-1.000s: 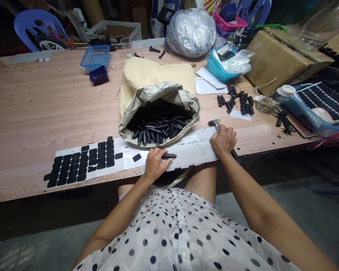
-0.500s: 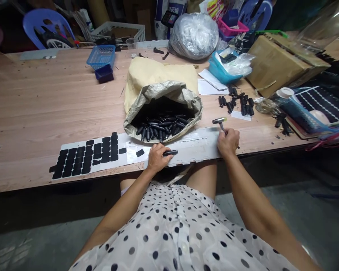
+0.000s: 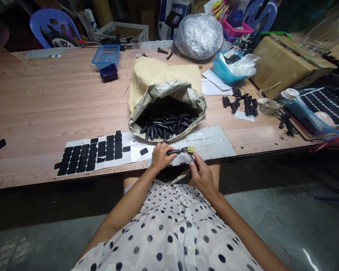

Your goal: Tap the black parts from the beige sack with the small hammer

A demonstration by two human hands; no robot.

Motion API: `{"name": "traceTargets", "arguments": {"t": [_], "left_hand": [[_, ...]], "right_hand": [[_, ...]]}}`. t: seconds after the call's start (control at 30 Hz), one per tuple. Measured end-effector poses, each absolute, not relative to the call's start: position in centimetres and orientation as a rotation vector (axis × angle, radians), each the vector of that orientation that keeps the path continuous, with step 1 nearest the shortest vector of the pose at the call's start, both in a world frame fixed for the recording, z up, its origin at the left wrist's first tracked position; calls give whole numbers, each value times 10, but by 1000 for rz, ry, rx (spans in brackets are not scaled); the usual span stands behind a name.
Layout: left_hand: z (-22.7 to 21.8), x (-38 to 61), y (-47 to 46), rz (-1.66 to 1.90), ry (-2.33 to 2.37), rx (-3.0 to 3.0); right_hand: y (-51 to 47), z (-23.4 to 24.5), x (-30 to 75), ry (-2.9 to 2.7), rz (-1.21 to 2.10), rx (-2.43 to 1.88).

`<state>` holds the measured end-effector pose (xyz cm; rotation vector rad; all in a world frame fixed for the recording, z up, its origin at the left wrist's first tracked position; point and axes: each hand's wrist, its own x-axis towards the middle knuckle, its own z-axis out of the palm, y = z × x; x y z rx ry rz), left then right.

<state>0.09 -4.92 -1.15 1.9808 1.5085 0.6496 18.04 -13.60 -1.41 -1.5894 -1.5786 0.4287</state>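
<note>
My left hand [image 3: 159, 156] is closed on a slim black cylindrical part [image 3: 173, 152] that lies level at the table's near edge, over a grey flat sheet [image 3: 211, 143]. My right hand [image 3: 201, 174] grips the handle of a small hammer whose yellow-tipped head [image 3: 190, 149] meets the right end of the black part. Just behind them an open woven sack [image 3: 169, 101] holds several more black parts [image 3: 164, 126].
A white sheet of black pads [image 3: 93, 152] lies left of my hands. Loose black parts [image 3: 240, 103] sit at right, near blue trays [image 3: 226, 71], a cardboard box [image 3: 282, 62] and a plastic bag [image 3: 199, 35]. A blue basket [image 3: 106, 56] stands far left.
My right hand lifted the small hammer from the table at right and brought it left to the end of the black part. My left hand stayed put.
</note>
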Motion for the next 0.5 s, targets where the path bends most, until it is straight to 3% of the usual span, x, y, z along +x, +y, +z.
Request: {"name": "traceTargets", "arguments": {"t": [0.5], "left_hand": [[-8, 6, -49, 686, 1533, 1915]], "right_hand": [[-125, -3, 164, -1911, 218, -1674]]}}
